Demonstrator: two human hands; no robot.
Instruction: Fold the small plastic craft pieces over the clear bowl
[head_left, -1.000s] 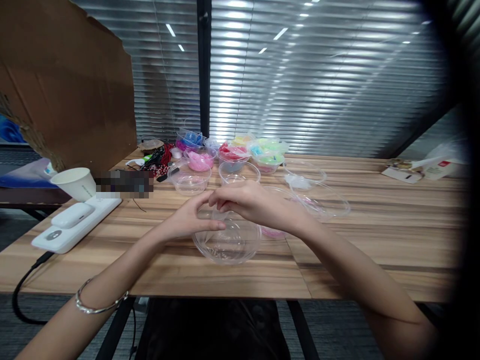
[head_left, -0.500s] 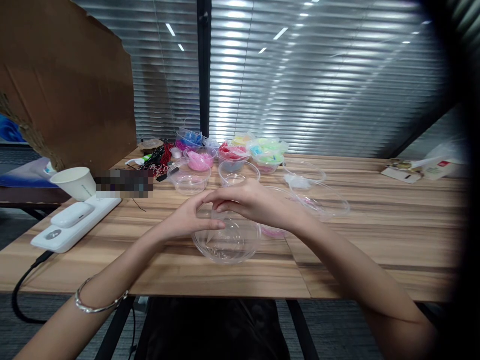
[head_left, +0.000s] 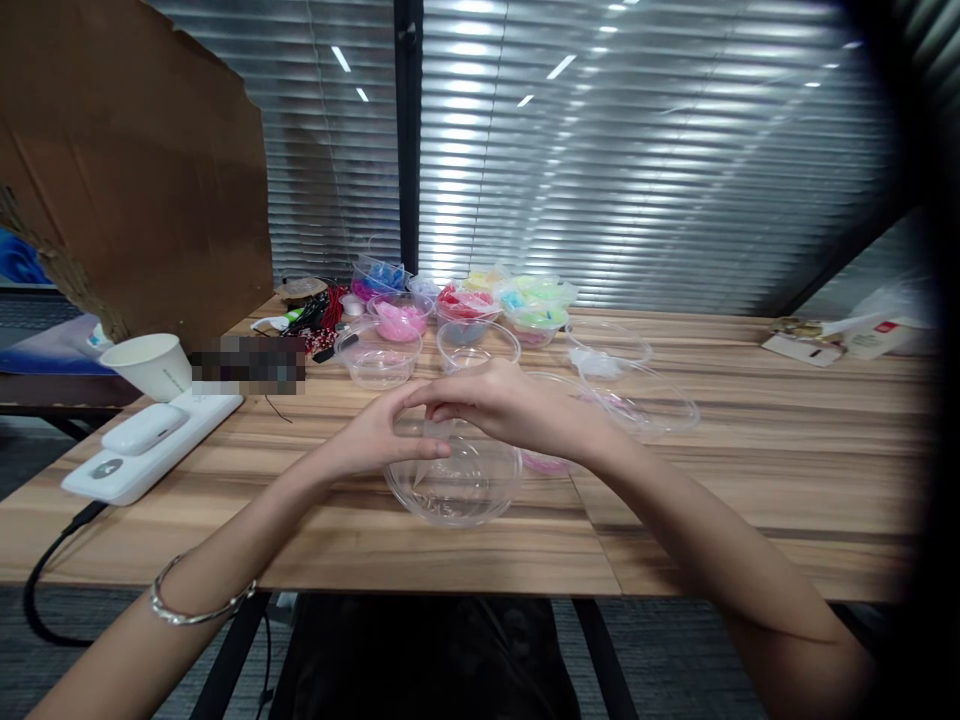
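A clear round plastic bowl [head_left: 456,495] stands near the table's front edge. Over its far rim, my left hand [head_left: 375,435] and my right hand [head_left: 499,400] meet at the fingertips. Between the fingers hangs a small translucent piece [head_left: 437,430], perhaps a thin bag, its outline hard to make out. The left thumb stretches out to the right, and the right fingers bend down toward the left ones. Two clear tubs, one at left [head_left: 380,358] and one at right [head_left: 478,345], stand just beyond my hands.
Tubs of coloured material, one of them pink [head_left: 400,318], cluster at the back. Clear lids [head_left: 652,397] lie right of centre. A white power strip [head_left: 154,440], a paper cup [head_left: 150,365] and a cardboard sheet [head_left: 142,170] are at left. White packaging [head_left: 870,338] lies far right.
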